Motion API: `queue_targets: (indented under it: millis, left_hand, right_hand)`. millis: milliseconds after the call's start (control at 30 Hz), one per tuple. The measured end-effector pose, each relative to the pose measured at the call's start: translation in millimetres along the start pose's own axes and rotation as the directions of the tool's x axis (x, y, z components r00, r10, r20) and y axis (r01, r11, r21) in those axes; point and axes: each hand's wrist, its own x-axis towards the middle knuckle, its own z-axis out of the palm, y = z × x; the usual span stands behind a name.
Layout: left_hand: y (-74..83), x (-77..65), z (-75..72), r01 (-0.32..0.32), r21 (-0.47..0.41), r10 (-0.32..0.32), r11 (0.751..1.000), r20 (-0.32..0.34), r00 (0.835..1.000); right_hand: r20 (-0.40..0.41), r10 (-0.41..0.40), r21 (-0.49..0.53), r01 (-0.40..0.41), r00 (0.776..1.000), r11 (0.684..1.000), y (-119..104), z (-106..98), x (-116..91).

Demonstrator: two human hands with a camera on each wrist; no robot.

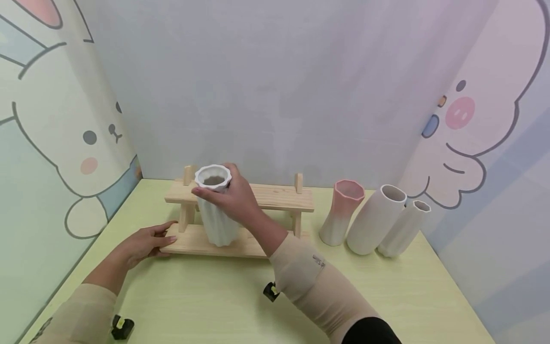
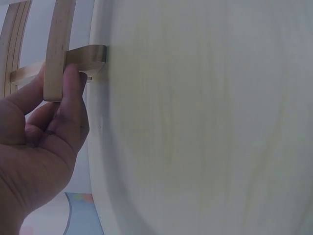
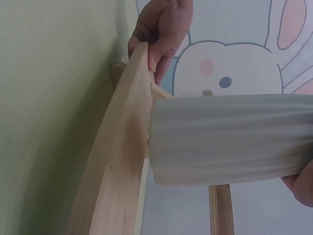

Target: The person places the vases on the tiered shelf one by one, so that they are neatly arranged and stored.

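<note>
A white fluted vase point(image 1: 218, 220) with a scalloped rim stands nearly upright at the lower shelf of a two-tier wooden rack point(image 1: 275, 196). My right hand point(image 1: 236, 196) grips it just below the rim, thumb at the front and fingers behind. In the right wrist view the base of the vase point(image 3: 195, 142) is right at the lower board point(image 3: 124, 161). My left hand point(image 1: 148, 243) pinches the left end of that lower board, thumb on top and fingers beneath. The left wrist view shows the board's end point(image 2: 54, 88) between thumb and fingers.
To the right of the rack stand a pink-and-white vase point(image 1: 341, 215), a wide white vase point(image 1: 375, 222) and a slimmer white vase point(image 1: 404, 231). The pale table point(image 1: 206, 296) meets a grey back wall point(image 1: 275, 105) and cartoon-printed side panels.
</note>
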Motion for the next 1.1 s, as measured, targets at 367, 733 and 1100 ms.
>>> queue_targets:
  millis: [367,733,1100]
  left_hand:
    - [-2.5,1.5,-2.3,-0.022,-0.016,0.022,1.0,0.017,1.0]
    - [-0.7,-0.9,-2.2,-0.038,-0.013,0.038,0.999,0.025,0.999]
    - [-2.1,1.9,-2.7,-0.054,-0.02,0.054,0.998,0.028,0.998]
  right_hand:
    - [0.035,0.003,-0.02,-0.003,0.999,1.0,-1.3,23.8,5.2]
    - [0.024,-0.003,-0.032,0.004,1.0,0.999,-2.0,42.0,11.5]
    - [0.038,0.022,-0.042,-0.021,0.999,0.999,0.4,53.9,17.2]
